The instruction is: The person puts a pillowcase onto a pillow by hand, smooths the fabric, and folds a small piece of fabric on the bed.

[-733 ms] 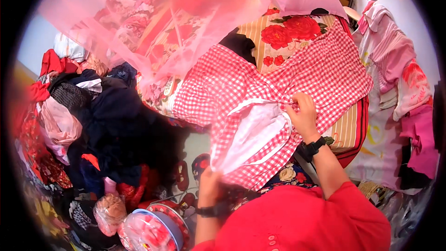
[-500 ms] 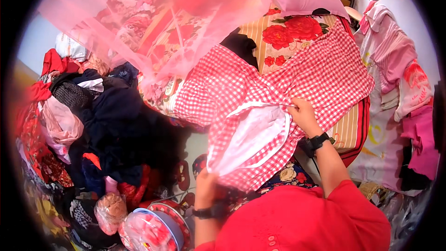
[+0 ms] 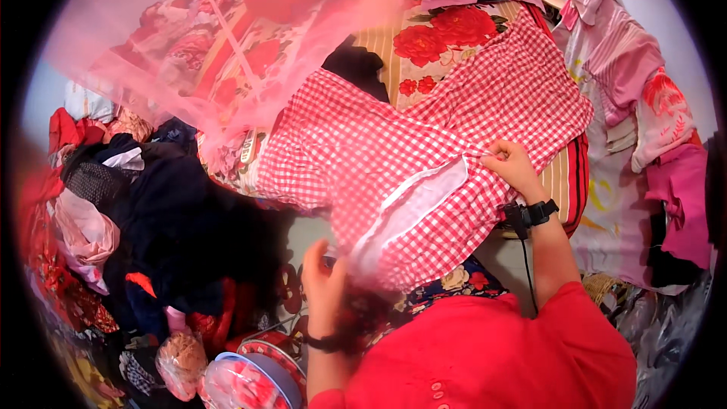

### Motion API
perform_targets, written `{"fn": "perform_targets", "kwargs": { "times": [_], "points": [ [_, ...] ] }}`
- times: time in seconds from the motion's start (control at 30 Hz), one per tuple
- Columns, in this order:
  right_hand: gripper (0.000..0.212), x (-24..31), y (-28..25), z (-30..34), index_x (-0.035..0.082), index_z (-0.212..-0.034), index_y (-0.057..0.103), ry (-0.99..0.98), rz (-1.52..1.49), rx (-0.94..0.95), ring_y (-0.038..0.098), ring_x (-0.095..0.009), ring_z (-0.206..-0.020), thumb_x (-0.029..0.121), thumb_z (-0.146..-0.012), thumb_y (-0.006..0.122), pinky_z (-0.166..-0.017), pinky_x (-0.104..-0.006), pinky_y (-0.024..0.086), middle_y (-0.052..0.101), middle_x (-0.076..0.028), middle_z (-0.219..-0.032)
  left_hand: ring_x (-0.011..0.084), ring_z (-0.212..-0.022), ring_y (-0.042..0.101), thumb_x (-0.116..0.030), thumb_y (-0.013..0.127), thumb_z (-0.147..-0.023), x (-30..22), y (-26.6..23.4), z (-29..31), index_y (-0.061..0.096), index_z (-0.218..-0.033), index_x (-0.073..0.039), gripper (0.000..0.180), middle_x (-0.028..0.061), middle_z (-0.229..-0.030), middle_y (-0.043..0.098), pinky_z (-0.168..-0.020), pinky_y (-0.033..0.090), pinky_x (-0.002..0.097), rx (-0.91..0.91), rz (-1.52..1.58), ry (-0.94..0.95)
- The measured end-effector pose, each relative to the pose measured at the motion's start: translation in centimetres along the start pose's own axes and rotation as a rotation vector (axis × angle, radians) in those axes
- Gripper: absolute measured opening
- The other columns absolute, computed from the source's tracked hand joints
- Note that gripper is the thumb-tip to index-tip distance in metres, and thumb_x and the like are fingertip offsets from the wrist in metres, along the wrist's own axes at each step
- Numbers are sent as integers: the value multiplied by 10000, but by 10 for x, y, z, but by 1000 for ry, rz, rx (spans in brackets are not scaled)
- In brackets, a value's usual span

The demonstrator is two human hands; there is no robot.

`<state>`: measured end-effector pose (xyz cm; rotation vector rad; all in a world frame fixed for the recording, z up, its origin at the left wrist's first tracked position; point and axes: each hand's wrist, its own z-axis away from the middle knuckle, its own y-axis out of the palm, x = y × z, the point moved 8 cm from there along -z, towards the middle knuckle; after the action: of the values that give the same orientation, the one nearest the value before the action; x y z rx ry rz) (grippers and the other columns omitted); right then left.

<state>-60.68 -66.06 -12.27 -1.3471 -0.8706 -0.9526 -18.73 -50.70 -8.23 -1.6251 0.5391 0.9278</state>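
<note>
A red-and-white checked garment [image 3: 363,151] lies spread over the edge of a bed, its white lining [image 3: 413,208] showing along a folded-back edge. My right hand [image 3: 513,169], with a black band at the wrist, pinches the garment's edge near that lining. Lower down, my left hand [image 3: 324,288] is blurred at the garment's hanging bottom corner. Whether its fingers grip the cloth is unclear. My red top fills the lower middle of the view.
A floral bedspread [image 3: 439,30] covers the bed, with a pink net [image 3: 189,53] draped over its left side and a black cloth [image 3: 356,68] on it. Dark clothes [image 3: 159,220] are piled at left. Pink garments [image 3: 628,106] hang at right. A round tin [image 3: 250,379] sits below.
The checked garment has been opened out wider and flatter across the bed. My right hand has moved right with its edge, and my left hand has shifted at the bottom corner.
</note>
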Motion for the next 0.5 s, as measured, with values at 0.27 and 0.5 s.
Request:
{"fn": "perform_targets", "kwargs": {
  "times": [0.27, 0.5],
  "points": [
    [262, -31, -4, 6, 19, -828, 652, -5, 149, -156, 551, -133, -625, 250, -759, 756, -588, -305, 433, 616, -53, -673, 172, -904, 624, -125, 672, -812, -80, 129, -59, 632, -1096, 12, 318, 87, -1010, 660, -794, 493, 304, 371, 158, 306],
    [285, -50, 0, -1, 22, -823, 644, -42, 128, -155, 504, -121, -593, 279, -773, 756, -558, -301, 405, 580, -34, -639, 355, -893, 590, -76, 672, -717, -119, 191, -83, 636, -1032, -13, 323, 165, -915, 623, -812, 478, 434, 249, -154, 618]
  ]
}}
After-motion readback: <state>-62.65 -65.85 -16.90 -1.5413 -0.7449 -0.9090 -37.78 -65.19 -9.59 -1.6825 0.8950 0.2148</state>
